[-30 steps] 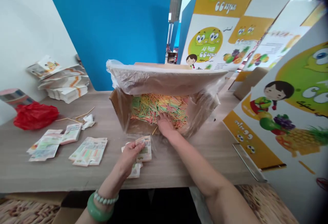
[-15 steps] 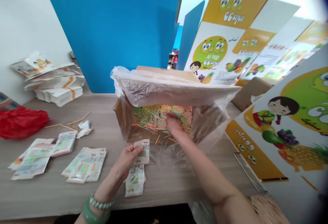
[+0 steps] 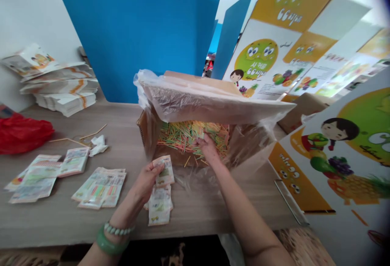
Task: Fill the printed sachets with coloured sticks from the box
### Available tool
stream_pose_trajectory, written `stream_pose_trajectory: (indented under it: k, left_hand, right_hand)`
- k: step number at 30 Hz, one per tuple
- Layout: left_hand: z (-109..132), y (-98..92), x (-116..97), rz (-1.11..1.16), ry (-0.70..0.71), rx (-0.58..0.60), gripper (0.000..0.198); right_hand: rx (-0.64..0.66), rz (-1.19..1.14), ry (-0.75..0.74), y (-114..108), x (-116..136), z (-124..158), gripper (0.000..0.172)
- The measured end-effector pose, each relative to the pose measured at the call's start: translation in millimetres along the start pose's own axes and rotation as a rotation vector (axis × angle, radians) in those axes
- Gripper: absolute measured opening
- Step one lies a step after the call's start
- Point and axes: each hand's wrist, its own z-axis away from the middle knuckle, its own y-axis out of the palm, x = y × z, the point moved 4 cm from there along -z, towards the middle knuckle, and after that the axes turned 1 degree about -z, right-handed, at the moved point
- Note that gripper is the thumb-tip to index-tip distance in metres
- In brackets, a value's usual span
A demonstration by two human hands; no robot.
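My left hand [image 3: 145, 180] is closed on a small printed packet [image 3: 163, 170], held just above the wooden table [image 3: 198, 209]. Under it lie a few more empty packets [image 3: 158, 205]. My right hand [image 3: 207, 146] reaches into a cardboard box [image 3: 146, 130] lined with clear plastic [image 3: 210, 103]. Its fingers are curled among the coloured sticks [image 3: 183, 134] that fill the box; what they grip is too small to make out. A few loose sticks lie at the box mouth.
Filled packets lie in piles at left [image 3: 100, 184] and far left [image 3: 39, 174]. A red bag [image 3: 21, 134], a stack of folded paper bags [image 3: 61, 91] and a crumpled tissue [image 3: 98, 145] sit beyond. Printed yellow cartons [image 3: 335, 136] stand at right; a blue panel [image 3: 137, 34] stands behind.
My right hand has shifted within the box, pulling slightly back toward its mouth. The left hand holds the packet in much the same place. The view has tilted down and left a little.
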Motion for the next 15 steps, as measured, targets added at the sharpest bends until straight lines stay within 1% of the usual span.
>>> stream_pose_trajectory:
  k: [2,4,6,7,9,12,13,15]
  left_hand:
    - [-6,-1.9,-9,-0.113,0.147,-0.03,0.04]
    - [-15,2.1,-20,-0.329,0.373,-0.054,0.027]
    - [-26,14.5,-27,-0.565,0.583,-0.01,0.019]
    - [-33,22.0,-28,-0.65,0.649,0.033,0.02]
    - [-47,35.2,-27,-0.735,0.699,0.124,0.021]
    - [-61,44.2,-24,-0.76,0.677,0.201,0.018]
    - [-63,43.3,-25,-0.75,0.666,0.199,0.017]
    - [-62,34.7,-28,-0.665,0.631,0.125,0.018]
  right_hand:
    - [0.117,-0.233,-0.055,34,5,15,0.025]
    - [0.192,-0.378,-0.096,62,9,28,0.021]
    - [0.2,-0.391,-0.111,78,9,35,0.016]
    - [0.193,-0.364,-0.102,82,9,37,0.015]
    - [0.195,-0.32,-0.064,85,7,37,0.014]
    - [0.169,-0.268,0.003,80,5,35,0.012]
    - [0.162,-0.268,0.013,79,5,34,0.012]
    - [0.158,-0.317,0.01,77,6,33,0.016]
